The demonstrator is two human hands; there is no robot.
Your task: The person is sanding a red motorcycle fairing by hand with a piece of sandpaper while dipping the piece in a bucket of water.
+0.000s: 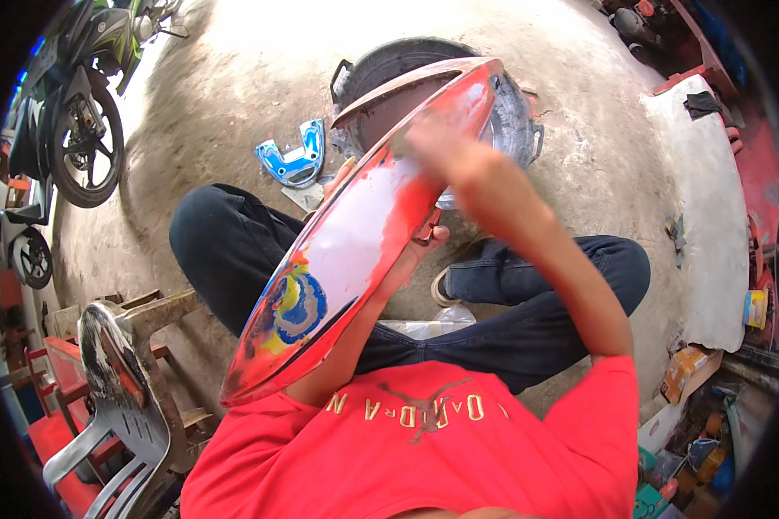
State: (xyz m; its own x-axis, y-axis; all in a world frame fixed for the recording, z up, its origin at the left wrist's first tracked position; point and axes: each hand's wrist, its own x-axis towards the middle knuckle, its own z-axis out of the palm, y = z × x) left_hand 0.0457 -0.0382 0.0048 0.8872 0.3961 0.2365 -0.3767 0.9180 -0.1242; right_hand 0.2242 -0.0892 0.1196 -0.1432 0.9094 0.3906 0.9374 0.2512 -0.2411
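A long, curved motorcycle body panel (363,216) lies slantwise across my lap, its lower end near my red shirt and its far end over a dark tub (381,62). Its surface is red and whitish with worn patches, and blue and yellow rings show toward the lower end. My left hand (431,233) supports it from below; fingers curl at its edges and the palm is hidden. On the panel's upper part is my right hand (437,149), smeared by motion. Whether it holds anything cannot be made out.
On the concrete floor left of the tub lies a blue-and-white plastic part (296,157). Motorcycles (82,130) stand at the far left. A worn grey chair (134,389) is close at the lower left. Along the right are a pale slab (697,208) and assorted clutter (701,454).
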